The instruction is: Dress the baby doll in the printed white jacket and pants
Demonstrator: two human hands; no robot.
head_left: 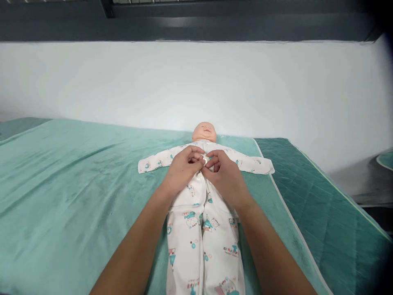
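Carefully, my left hand (184,168) and right hand (225,174) pinch the shirt (194,188) front below the doll's head (204,131). Uneven pulling could make it slip.

Pinched fingertips hide from us the button at the chest of the doll's printed top (192,192); the picture's lower edge cuts off the trouser legs (185,250) and both forearms, and we cannot read the tiny printed lettering (232,250).
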